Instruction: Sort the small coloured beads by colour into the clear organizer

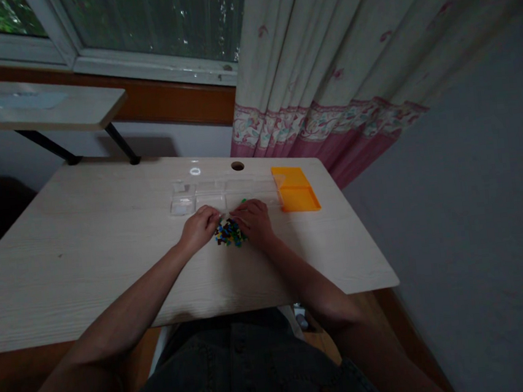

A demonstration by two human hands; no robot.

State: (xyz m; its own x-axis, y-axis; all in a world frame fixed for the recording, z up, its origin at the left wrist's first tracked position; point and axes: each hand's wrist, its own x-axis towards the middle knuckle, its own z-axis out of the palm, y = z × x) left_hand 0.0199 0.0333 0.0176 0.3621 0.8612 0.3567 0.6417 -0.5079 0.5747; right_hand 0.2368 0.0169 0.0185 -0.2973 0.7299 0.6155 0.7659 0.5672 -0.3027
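Observation:
A heap of small coloured pieces (230, 233), blue, green, yellow and dark brown, lies on the pale table. At the heap's upper left is my left hand (200, 228), its fingers closed in a pinch; something small and whitish shows by the fingertips. My right hand (255, 222) reaches over the heap's right side, fingers bent inward and close together, and hides part of the pieces. Whatever the fingertips hold is too small to name. Just beyond both hands sits a clear plastic compartment box (210, 196), partly covered by them.
An orange tray (295, 189) lies at the clear box's right end. The table (122, 246) has a round cable hole (238, 166) near its back edge. A raised shelf (44, 106) stands on black legs at the back left. A curtain (318, 67) hangs behind the table.

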